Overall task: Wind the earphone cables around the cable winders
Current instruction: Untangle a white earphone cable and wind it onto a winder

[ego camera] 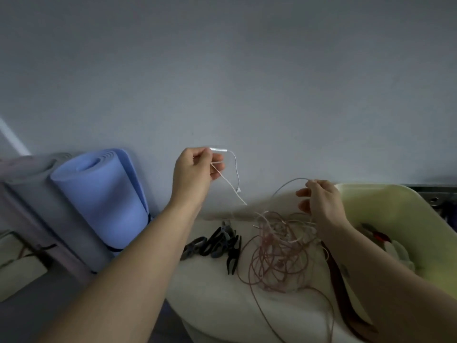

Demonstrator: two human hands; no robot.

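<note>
Pinkish earphone cables (277, 258) are lying tangled on the cream desk (205, 288), with black cable winders (217, 243) just beside them to the left. Right hand (321, 201) is pinching a loop raised from that tangle. Farther off, left hand (195, 167) is pinching a white cable (237, 174), holding it up.

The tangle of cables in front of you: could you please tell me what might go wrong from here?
1. The left hand lifts the white cable while its lower end runs into the tangle; pulling further may tighten knots.
2. The right hand pinches a pink loop from the same pile, so both pulls could drag the heap onto the dark clips.
3. One pink strand trails off the front edge and might snag.
</note>
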